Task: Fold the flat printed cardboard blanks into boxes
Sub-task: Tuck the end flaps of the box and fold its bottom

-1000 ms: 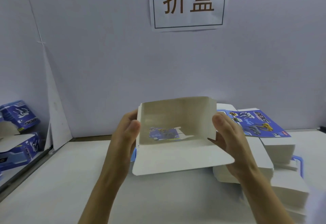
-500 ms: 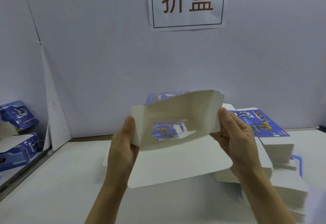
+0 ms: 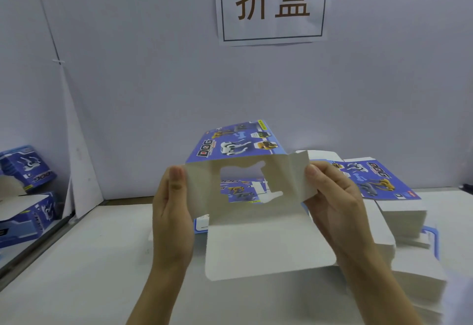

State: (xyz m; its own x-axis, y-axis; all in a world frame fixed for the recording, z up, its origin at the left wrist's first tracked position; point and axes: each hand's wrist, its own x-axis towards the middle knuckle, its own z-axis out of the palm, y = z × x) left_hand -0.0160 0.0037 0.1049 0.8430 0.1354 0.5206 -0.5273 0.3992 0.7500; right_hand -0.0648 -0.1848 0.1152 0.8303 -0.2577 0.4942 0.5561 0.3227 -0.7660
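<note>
From the head cam, you've got the cardboard blank [image 3: 245, 196] up in the air in front of you, above the white table [image 3: 76, 273], half opened into a sleeve: the blue printed panel tilts away at the top, the white inside of the window panel faces you, and the big rounded flap hangs down toward you. Your left hand [image 3: 172, 219] pinches the left edge, thumb on the inside face and the other fingers hidden behind, and your right hand [image 3: 335, 204] grips the right side flap with its thumb on top, so both hands are closed on the card. I'd say the trick here is to square the tube before touching any flaps: push the two side creases toward each other evenly so the panels pop to right angles, otherwise that cut-out window can buckle since there isn't much card around it. Keep your thumbs close to the creases, not out on the loose flap edge. Then tuck the small side flaps first and the big rounded one last. The stack of flat blanks [image 3: 399, 212] sits just to your right, and the finished boxes [image 3: 25, 191] are piled at the far left.
</note>
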